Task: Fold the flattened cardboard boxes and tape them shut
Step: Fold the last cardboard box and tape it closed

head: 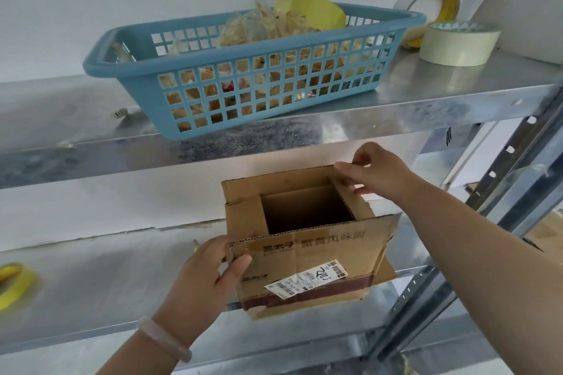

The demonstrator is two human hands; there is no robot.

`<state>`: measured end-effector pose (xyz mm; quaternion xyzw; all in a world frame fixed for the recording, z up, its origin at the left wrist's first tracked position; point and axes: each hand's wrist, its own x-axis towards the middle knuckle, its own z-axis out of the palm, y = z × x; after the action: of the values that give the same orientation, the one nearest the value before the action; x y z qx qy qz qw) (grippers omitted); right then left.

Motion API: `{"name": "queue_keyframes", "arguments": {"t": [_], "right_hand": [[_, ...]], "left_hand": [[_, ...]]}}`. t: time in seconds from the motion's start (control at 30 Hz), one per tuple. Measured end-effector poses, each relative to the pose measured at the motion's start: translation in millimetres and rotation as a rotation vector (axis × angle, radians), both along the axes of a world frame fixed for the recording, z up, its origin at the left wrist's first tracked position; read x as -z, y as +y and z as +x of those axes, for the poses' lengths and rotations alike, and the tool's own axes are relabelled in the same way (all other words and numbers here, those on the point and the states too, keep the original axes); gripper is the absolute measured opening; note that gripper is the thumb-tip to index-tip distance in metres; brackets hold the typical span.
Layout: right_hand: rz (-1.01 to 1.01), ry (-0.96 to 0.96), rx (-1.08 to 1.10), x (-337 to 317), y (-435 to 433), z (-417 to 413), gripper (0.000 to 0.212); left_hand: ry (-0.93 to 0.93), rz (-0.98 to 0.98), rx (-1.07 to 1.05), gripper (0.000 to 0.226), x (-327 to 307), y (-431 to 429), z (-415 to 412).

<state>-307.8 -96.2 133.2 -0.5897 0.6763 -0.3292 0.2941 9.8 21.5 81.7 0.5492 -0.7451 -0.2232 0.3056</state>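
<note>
We hold the cardboard box (304, 268) between both hands on the lower shelf (91, 283), opened into a square tube with its mouth facing up. Our left hand (210, 271) closes on the near left corner, thumb across the printed front panel and fingers tucked behind it. We judge this grip keeps the walls square. Diagonally across from it, our right hand (374, 173) pinches the far right flap edge between thumb and fingertips, seemingly to fold it inward. The shipping label (304, 278) sits just right of our left thumb. The top is open, so we judge that taping is not yet begun. Above and right of our right hand, two tape rolls (460, 42) wait on the upper shelf (457, 91), likely kept near for sealing. A blue basket (243, 50) stands above both hands.
</note>
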Motion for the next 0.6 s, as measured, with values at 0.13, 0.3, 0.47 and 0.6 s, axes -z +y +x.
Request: {"name": "queue_keyframes", "arguments": {"t": [0.13,0.3,0.47,0.6], "right_hand": [[0.108,-0.38,-0.186,5,36,-19,0.072],[0.188,-0.825,-0.395,26,76,-37,0.12],[0.089,-0.425,-0.333,42,97,-25,0.078],[0.037,-0.253,-0.173,49,93,-12,0.057]], "left_hand": [[0.058,0.049,0.013,0.028,5,-2,-2],[0.162,0.042,-0.041,0.021,4,-4,-5],[0.141,0.022,-0.115,0.029,6,-7,-7],[0.136,0.031,-0.178,0.022,8,-14,-7]]}}
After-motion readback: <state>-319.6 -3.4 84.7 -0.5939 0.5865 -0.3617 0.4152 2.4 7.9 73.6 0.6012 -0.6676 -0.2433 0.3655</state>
